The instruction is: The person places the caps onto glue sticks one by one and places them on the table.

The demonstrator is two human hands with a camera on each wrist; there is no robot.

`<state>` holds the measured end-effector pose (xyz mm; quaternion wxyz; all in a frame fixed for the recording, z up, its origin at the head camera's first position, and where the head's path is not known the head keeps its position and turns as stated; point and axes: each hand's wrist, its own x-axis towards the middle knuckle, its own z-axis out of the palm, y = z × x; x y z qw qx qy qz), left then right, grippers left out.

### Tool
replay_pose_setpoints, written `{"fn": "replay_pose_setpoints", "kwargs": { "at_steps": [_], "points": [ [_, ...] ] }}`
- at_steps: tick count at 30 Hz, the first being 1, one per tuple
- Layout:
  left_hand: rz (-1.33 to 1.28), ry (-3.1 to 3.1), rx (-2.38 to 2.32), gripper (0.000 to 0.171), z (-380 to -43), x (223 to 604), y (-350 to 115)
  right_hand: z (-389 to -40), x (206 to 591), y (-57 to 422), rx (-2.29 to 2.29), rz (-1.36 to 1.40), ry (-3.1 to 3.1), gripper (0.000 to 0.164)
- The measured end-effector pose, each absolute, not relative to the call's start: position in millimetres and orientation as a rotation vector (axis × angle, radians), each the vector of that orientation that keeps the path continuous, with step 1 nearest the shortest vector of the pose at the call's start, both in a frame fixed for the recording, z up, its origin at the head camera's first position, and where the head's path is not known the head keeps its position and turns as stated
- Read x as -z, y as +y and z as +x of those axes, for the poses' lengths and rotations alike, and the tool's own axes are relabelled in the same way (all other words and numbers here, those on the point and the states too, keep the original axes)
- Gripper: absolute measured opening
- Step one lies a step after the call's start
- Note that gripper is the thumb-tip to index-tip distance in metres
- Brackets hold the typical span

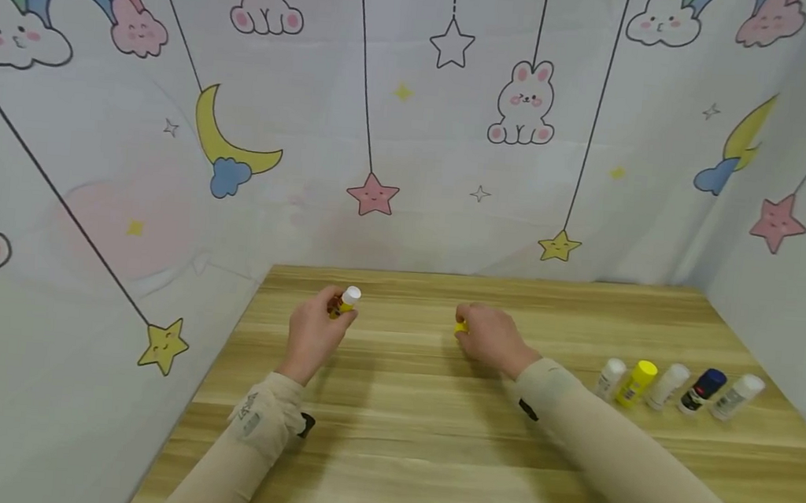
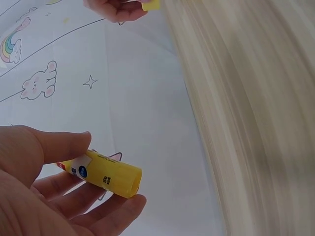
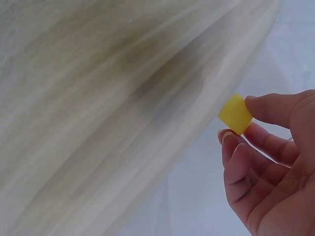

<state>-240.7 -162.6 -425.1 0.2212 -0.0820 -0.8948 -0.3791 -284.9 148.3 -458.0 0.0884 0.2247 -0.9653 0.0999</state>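
Observation:
Thumb and fingers of my left hand (image 1: 313,333) grip a yellow glue stick (image 2: 108,173) above the left part of the table. Its label has red and blue marks, and a white end (image 1: 351,295) points upward in the head view. A yellow cap (image 3: 236,114) is pinched between the thumb and fingertips of my right hand (image 1: 494,341), to the right of the glue stick and apart from it. In the left wrist view, part of the right hand with the cap shows at the top edge.
Several glue sticks stand in a row on the wooden table (image 1: 387,455) at the right: white ones, a yellow one (image 1: 637,382) and a dark blue one (image 1: 702,391). Beside them passes the right forearm. A printed cloth (image 1: 440,144) hangs behind the table's far edge and along its sides.

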Motion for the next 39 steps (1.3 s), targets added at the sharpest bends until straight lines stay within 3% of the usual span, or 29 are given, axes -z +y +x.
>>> {"fn": "replay_pose_setpoints", "kwargs": {
  "at_steps": [7, 39],
  "points": [
    [-0.235, -2.486, 1.086, 0.032, -248, 428, -155, -277, 448, 158, -0.335, 0.611, -2.885, 0.028],
    [-0.254, -2.473, 1.175, 0.030, -279, 434, -112, -248, 419, 189, -0.613, 0.451, -2.718, 0.023]
  ]
}}
